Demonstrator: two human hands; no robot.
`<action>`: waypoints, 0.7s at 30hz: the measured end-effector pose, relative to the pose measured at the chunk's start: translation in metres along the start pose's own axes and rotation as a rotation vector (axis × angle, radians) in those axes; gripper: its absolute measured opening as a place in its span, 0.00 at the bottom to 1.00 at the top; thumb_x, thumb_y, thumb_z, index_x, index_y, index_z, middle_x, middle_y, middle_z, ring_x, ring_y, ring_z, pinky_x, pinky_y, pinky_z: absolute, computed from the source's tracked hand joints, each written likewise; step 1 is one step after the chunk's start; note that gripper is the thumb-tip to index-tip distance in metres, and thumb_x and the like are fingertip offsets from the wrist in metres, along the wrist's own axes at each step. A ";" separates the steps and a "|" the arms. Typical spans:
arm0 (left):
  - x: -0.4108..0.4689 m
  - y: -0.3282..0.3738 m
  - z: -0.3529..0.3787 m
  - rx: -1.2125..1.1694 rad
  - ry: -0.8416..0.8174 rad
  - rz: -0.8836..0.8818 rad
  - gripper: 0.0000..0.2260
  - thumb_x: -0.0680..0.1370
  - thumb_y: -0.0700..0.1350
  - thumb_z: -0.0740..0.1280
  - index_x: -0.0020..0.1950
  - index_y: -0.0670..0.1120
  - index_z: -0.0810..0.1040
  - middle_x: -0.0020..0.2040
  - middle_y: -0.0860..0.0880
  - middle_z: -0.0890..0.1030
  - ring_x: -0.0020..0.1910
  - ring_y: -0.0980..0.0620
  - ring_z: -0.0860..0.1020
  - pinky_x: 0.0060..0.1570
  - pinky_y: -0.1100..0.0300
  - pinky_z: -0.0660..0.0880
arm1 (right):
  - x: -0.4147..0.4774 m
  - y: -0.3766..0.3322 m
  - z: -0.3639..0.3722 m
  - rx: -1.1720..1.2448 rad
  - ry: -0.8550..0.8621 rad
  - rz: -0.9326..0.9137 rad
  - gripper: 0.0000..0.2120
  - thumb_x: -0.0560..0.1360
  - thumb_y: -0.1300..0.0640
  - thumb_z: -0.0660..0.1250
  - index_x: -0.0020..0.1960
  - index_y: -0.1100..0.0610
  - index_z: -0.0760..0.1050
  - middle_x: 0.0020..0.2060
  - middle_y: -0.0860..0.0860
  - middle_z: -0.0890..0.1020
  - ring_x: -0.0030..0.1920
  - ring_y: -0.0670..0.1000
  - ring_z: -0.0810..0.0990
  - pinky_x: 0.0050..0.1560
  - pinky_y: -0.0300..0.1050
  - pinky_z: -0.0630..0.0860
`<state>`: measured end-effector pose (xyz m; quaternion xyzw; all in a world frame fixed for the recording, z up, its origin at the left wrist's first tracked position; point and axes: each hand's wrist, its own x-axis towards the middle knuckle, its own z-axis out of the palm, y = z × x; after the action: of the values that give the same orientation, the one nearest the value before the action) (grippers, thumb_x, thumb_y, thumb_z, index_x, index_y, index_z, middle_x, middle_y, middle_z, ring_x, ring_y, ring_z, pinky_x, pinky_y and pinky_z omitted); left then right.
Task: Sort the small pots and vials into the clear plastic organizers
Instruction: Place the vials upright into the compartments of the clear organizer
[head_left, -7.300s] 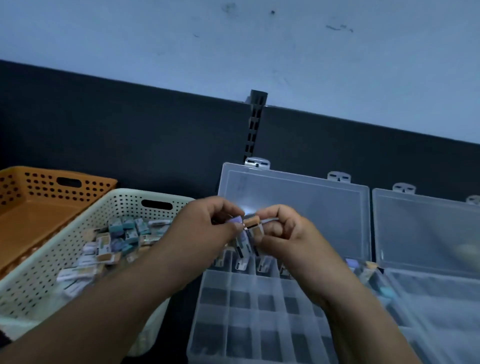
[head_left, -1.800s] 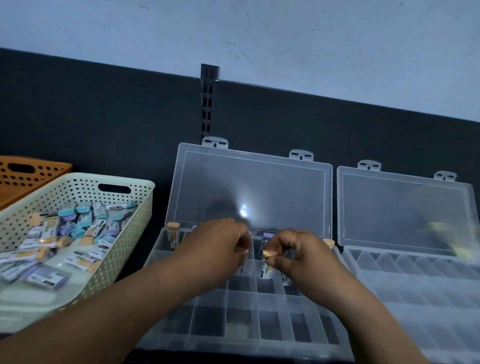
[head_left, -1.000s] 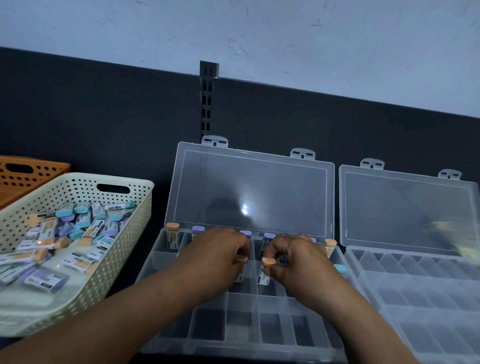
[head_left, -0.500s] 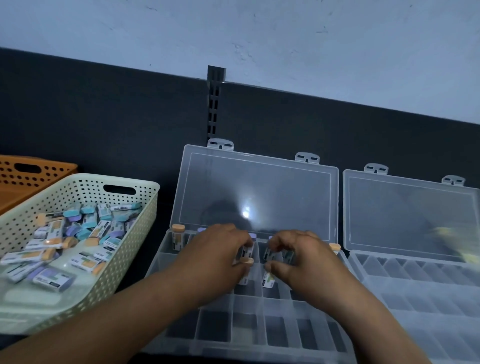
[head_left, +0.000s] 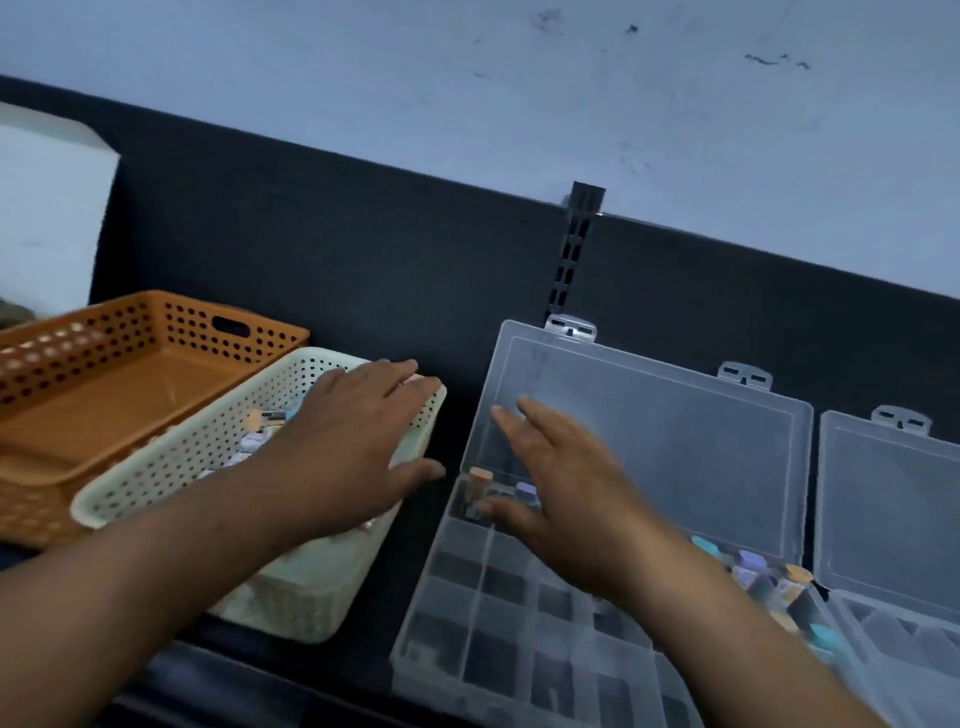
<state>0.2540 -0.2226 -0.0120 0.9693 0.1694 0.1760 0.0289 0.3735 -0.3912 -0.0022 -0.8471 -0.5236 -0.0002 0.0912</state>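
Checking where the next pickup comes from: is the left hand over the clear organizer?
No, the left hand is spread over the white basket; the right hand is over the clear organizer.

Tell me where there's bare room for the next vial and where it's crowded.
Free: the front rows of the near organizer, between its front edge and the right hand; the second organizer, seemingly bare; the floor of the orange basket. Crowded: the back row below the lid, vials at both ends, and the white basket under the left hand.
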 end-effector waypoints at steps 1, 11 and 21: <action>-0.003 -0.012 -0.002 0.016 0.010 -0.020 0.36 0.75 0.66 0.59 0.78 0.54 0.50 0.78 0.53 0.52 0.76 0.53 0.52 0.75 0.53 0.51 | 0.009 -0.008 0.002 -0.005 -0.009 -0.018 0.38 0.77 0.38 0.60 0.78 0.42 0.42 0.78 0.44 0.44 0.78 0.49 0.41 0.77 0.48 0.44; -0.047 -0.117 -0.021 -0.033 -0.037 -0.197 0.34 0.76 0.61 0.64 0.77 0.56 0.52 0.76 0.54 0.58 0.73 0.53 0.58 0.70 0.57 0.58 | 0.094 -0.084 0.032 -0.051 -0.117 -0.163 0.39 0.76 0.37 0.62 0.79 0.46 0.47 0.79 0.48 0.49 0.78 0.51 0.47 0.77 0.52 0.49; -0.048 -0.134 -0.011 -0.116 -0.115 -0.212 0.37 0.75 0.62 0.63 0.78 0.53 0.51 0.78 0.52 0.54 0.76 0.53 0.52 0.73 0.57 0.51 | 0.169 -0.122 0.066 0.069 -0.253 -0.136 0.38 0.74 0.41 0.68 0.78 0.47 0.54 0.77 0.48 0.58 0.75 0.52 0.60 0.72 0.51 0.63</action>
<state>0.1653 -0.1127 -0.0332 0.9511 0.2586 0.1255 0.1129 0.3348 -0.1781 -0.0319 -0.7993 -0.5867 0.1184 0.0533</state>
